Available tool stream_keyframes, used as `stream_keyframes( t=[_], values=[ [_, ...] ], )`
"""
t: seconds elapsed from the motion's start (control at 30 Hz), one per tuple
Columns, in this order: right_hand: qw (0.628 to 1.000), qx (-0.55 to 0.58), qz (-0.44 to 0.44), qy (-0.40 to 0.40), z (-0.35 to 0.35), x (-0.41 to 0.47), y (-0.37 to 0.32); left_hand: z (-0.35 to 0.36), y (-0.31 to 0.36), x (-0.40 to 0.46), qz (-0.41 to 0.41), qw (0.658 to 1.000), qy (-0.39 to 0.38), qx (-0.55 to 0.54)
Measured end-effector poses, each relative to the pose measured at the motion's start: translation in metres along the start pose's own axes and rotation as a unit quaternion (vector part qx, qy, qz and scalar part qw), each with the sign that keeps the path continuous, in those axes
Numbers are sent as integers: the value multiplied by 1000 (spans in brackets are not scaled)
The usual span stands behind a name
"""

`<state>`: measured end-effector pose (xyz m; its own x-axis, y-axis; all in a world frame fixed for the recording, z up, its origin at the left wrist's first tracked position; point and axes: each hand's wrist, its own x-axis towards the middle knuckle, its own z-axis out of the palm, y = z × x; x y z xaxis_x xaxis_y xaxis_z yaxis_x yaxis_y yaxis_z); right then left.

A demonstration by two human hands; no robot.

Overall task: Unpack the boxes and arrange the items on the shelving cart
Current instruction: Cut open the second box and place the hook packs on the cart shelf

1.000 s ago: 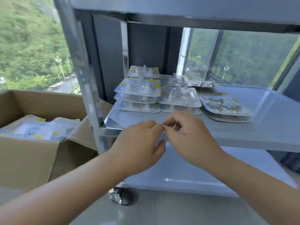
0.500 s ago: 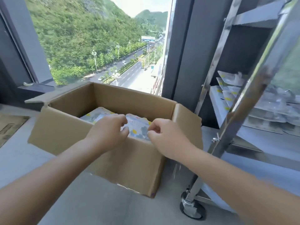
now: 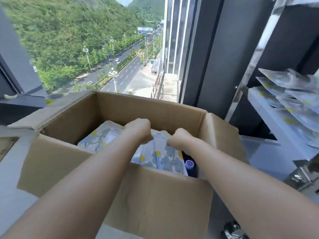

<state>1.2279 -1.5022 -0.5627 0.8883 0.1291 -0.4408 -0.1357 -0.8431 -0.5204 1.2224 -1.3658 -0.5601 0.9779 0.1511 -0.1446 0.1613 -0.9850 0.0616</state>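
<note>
Both arms reach fwd into an open cardboard box (image 3: pixel 57 163) by a window. Left hand (image 3: pixel 138 131) & right hand (image 3: pixel 180 139) sit close together inside, fingers curled down over the top edges of flat printed packets (image 3: pixel 165 156) w/ grey & yellow pattern; fingertips hidden, so can't tell if they actually pinch the packets or just rest on them. More packets lie to the left of the left hand. A small purple item (image 3: pixel 189 164) shows below the right hand, near the box's right wall. Right of the right hand, beyond the box flap, stands the metal shelving cart (image 3: pixel 253 64), w/ blister packs (image 3: pixel 293 100) stacked on its shelf. Cart wheel (image 3: pixel 233 230) under the right forearm.
</note>
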Motion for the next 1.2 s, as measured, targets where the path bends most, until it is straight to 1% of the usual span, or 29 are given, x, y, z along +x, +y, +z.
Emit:
stream_keyframes(
  t=[0.03,0.13,0.2,0.3,0.37,0.43,0.53,0.63,0.7,0.83,0.9,0.93,1.0,1.1,1.2],
  values=[
    [999,-35,-8,5,1,5,-1,6,0,3,7,1000,-6,14],
    [995,-92,-34,11,8,19,0,28,0,6,27,998,0,60],
    [991,-126,-47,16,16,29,6,37,0,9,36,998,3,61],
    [989,-145,-7,19,22,41,27,44,1,16,21,999,3,42],
    [993,-118,21,-12,25,49,36,49,0,21,-11,999,-29,37],
    [997,-52,39,-30,28,57,38,53,-3,27,-34,998,-55,14],
    [995,-5,71,-63,33,61,37,51,-7,27,-51,995,-89,-16],
    [987,74,92,-106,31,61,40,48,-5,26,-61,990,-123,-37],
    [985,71,88,-128,30,62,42,48,-4,28,-63,991,-108,-52],
    [982,137,106,-71,34,70,45,46,-6,24,-69,992,-76,-70],
    [976,185,99,-53,37,73,45,45,-6,22,-59,994,-65,-60],
    [972,214,93,-40,39,75,45,44,-5,20,-62,995,-46,-66],
    [960,269,78,-8,39,76,44,43,-4,20,-93,987,3,-129],
    [926,374,28,27,38,81,40,41,-7,25,-120,952,76,-269],
    [908,414,-5,63,35,78,31,39,-14,27,-96,892,140,-418]
  ],
)
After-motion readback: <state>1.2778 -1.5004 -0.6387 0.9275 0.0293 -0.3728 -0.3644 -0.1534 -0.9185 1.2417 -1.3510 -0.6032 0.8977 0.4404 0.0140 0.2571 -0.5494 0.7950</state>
